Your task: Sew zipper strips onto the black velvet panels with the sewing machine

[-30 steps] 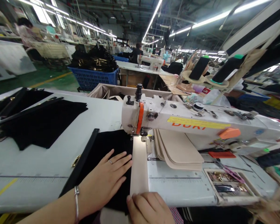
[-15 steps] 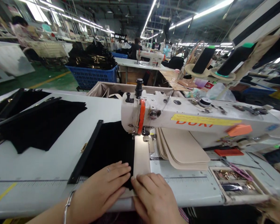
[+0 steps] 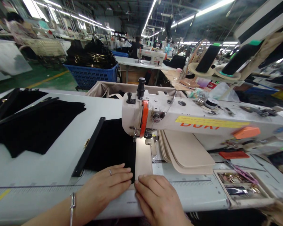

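A black fabric panel [image 3: 108, 147] with a zipper strip [image 3: 88, 147] along its left edge lies under the head of a white sewing machine [image 3: 179, 117]. A beige strip [image 3: 143, 155] runs along the panel's right edge toward the needle. My left hand [image 3: 103, 190] lies flat on the near end of the black panel, fingers together and stretched out. My right hand [image 3: 159, 201] presses down on the near end of the beige strip, fingers flat. Both hands touch at the seam line.
A stack of beige pieces [image 3: 186, 153] sits right of the needle. More black panels [image 3: 35, 125] lie at the left. A tray of small metal parts [image 3: 240, 188] is at the right. A blue basket [image 3: 91, 75] of black goods and other workers stand beyond.
The black panel and beige strip have fed away from me under the needle. Both hands moved forward with them, the right hand coming up onto the table.
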{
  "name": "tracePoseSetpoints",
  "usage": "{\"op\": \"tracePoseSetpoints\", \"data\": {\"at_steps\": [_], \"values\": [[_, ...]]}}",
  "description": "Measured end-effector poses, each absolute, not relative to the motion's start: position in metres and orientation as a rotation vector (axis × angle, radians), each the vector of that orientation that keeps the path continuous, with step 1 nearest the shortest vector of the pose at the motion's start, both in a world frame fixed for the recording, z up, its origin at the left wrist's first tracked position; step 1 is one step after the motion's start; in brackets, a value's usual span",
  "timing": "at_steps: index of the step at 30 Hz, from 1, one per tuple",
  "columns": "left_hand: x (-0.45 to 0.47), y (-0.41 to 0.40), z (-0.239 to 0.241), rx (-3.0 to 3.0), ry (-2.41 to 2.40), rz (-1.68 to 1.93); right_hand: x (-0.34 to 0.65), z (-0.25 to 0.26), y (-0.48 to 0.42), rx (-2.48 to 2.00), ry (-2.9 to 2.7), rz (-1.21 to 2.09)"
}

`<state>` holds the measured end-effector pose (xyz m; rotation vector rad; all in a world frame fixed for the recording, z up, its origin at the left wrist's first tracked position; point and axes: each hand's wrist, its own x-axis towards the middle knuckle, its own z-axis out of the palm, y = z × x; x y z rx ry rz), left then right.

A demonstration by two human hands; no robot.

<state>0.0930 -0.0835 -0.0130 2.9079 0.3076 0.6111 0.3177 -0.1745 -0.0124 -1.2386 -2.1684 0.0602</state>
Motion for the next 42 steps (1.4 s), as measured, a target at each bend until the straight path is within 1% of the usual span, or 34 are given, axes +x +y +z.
{"op": "tracePoseSetpoints", "data": {"at_steps": [8,17,23,30,34,42], "values": [[0.103,-0.059,-0.015,2.935,0.401,0.551,0.318,-0.011,-0.161,-1.369,-2.144,0.135],[0.112,-0.034,-0.018,3.045,0.498,0.497,0.319,-0.008,-0.138,-1.508,-2.188,0.109],[0.123,-0.018,-0.014,2.999,0.598,0.512,0.319,-0.007,-0.121,-1.565,-2.222,0.132],[0.132,0.003,-0.015,2.937,0.706,0.522,0.315,-0.011,-0.104,-1.564,-2.209,0.058],[0.134,0.010,-0.017,2.878,0.794,0.525,0.313,-0.014,-0.101,-1.583,-2.185,0.070],[0.135,0.013,-0.018,2.891,0.822,0.598,0.311,-0.016,-0.099,-1.614,-2.156,0.084]]}}
